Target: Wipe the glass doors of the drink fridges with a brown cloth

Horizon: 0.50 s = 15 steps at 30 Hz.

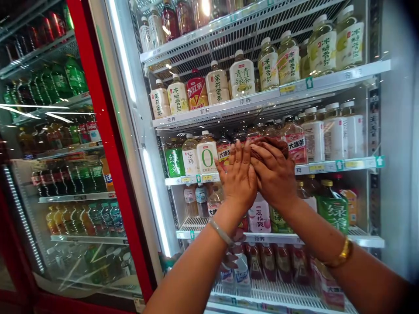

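My left hand (240,185) lies flat with its fingers stretched upward, against what looks like the glass of a drinks fridge. Beside it, touching at the thumbs, my right hand (274,176) presses a brown cloth (279,146), whose folds show above the fingers. Part of the cloth is hidden under that hand. Behind both hands, shelves of bottled tea show through, among them a white-labelled bottle (206,152) and a bottle with a pink-red label (293,141). A faint hand reflection shows below my wrists.
A red door frame (109,144) slants down the left side, next to a bright light strip (153,200). Beyond it stands another fridge with green bottles (75,74). White wire shelves (275,89) carry more bottles above and below my hands.
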{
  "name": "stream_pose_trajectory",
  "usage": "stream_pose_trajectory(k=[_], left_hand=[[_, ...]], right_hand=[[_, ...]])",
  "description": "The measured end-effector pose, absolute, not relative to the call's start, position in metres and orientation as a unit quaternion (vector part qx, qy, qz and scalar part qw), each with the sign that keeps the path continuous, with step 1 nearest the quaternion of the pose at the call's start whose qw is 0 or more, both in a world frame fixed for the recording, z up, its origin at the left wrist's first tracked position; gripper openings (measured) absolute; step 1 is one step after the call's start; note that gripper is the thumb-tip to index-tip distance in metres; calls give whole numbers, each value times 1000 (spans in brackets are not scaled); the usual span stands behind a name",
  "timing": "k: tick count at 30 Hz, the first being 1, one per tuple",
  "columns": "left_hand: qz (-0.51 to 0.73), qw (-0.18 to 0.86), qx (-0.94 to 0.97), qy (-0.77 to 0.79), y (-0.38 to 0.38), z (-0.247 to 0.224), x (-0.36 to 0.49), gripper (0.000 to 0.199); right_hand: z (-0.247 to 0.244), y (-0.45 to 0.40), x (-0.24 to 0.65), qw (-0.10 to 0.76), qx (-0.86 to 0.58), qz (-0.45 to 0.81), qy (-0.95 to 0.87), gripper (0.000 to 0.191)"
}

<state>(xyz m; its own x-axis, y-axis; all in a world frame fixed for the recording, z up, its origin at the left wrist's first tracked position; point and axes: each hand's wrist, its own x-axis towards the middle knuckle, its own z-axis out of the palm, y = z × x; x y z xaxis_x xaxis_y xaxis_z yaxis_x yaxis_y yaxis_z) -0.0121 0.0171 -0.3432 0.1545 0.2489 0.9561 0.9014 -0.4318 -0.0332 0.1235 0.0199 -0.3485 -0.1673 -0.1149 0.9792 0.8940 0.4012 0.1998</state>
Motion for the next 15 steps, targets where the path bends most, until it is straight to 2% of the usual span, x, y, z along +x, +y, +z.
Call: stream_pose_trajectory(k=[3, 7, 10, 13, 15], left_hand=[[-509, 310, -685, -419, 18, -351, -2, 66], [-486, 288, -701, -435, 9, -388, -13, 67], [-482, 276, -700, -449, 1, -417, -16, 69], [-498, 260, -689, -459, -2, -433, -11, 72], [-515, 250, -680, -458, -2, -436, -7, 72]], right_hand=[[-354, 15, 115, 575, -350, -422, -607, 35], [-400, 4, 141, 566, -342, -411, -627, 39], [-423, 6, 173, 609, -363, -390, -588, 44], [-406, 13, 177, 656, -384, -374, -531, 40], [-387, 15, 161, 654, -375, -376, -538, 39]])
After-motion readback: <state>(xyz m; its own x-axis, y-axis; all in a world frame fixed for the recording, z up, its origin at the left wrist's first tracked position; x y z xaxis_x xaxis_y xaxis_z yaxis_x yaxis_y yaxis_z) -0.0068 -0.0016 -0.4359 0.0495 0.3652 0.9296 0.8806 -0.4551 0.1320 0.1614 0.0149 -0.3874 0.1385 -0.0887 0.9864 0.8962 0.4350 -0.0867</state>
